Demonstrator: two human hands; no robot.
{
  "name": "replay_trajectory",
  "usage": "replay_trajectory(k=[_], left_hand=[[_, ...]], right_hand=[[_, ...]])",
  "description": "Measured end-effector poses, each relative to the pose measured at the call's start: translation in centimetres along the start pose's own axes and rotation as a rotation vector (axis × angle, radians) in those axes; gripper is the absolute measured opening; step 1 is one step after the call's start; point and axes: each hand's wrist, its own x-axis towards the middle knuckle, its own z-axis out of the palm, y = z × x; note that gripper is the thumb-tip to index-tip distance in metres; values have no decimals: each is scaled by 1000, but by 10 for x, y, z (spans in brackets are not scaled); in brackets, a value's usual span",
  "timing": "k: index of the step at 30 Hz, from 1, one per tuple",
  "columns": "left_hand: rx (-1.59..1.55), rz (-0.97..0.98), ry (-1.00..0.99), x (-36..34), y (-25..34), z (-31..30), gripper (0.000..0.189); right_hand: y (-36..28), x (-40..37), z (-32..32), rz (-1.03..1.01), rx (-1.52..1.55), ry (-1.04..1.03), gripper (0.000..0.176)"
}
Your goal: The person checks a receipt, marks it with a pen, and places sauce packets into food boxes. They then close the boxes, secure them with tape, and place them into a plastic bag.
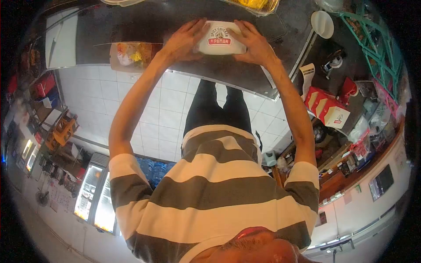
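A white takeaway box (220, 40) with the printed words "Spicy Chicken by Paman" sits at the dark counter (184, 76), closed on top. My left hand (185, 41) wraps its left side, with fingers along the upper edge. On the opposite side my right hand (254, 44) grips the box in the same way. The undersides of both hands and the bottom of the box are hidden. To the left of my left forearm lies an open brown food box (118, 65) with yellow and whitish contents.
A white board (61, 37) lies at the far left of the counter. A tray of yellow food (256, 5) stands at the back. On the right are a white bowl (322, 24), red and white cartons (324, 106) and a green rack (372, 48).
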Motion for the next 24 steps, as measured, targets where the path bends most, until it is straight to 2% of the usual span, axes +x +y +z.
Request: replay_trajectory(k=[2, 4, 5, 7, 8, 10, 12, 13, 15, 16, 17, 18, 20, 21, 22, 23, 24], left_hand=[[-63, -24, 0, -2, 1, 2, 109], [-37, 18, 56, -5, 1, 8, 87], [-39, 23, 54, -7, 3, 12, 87], [-254, 67, 253, -16, 10, 23, 78], [-253, 75, 254, -23, 14, 35, 78], [-333, -52, 375, -36, 22, 66, 73], [-183, -104, 398, -35, 31, 73, 66], [-105, -174, 367, -31, 46, 60, 60], [47, -84, 285, -24, 57, 65, 64], [29, 24, 284, -16, 58, 67, 62], [52, 39, 253, -10, 61, 63, 54], [105, 83, 277, -4, 58, 61, 46], [103, 116, 270, -1, 56, 55, 44], [103, 150, 277, 2, 56, 52, 44], [91, 135, 278, 2, 58, 50, 44], [81, 118, 272, 2, 60, 49, 45], [83, 142, 271, 3, 62, 49, 45]], right_hand=[[0, -3, 3, -6, 46, -4, 81], [-2, -6, 7, -34, 43, 68, 72], [-4, -11, 13, -29, 42, 69, 72], [-11, -26, 36, -19, 119, 309, 63], [-16, -33, 51, -16, 114, 314, 63], [-31, -44, 79, 159, 114, 390, 60], [-45, -49, 82, 425, 494, 246, 58], [-54, -47, 81, 423, 445, 291, 57], [-66, -45, 70, 384, 302, 371, 55], [-68, -48, 63, 336, 222, 398, 55], [-64, -56, 54, 289, 274, 332, 52], [-60, -64, 42, 266, 271, 396, 43], [-38, -81, 13, 445, 302, 735, 34], [-17, -97, 2, 664, 199, 954, 30], [6, -120, -10, 859, 127, 1118, 33], [38, -143, -23, 1118, 217, 1233, 38], [59, -163, -43, 1201, -24, 1283, 42]])
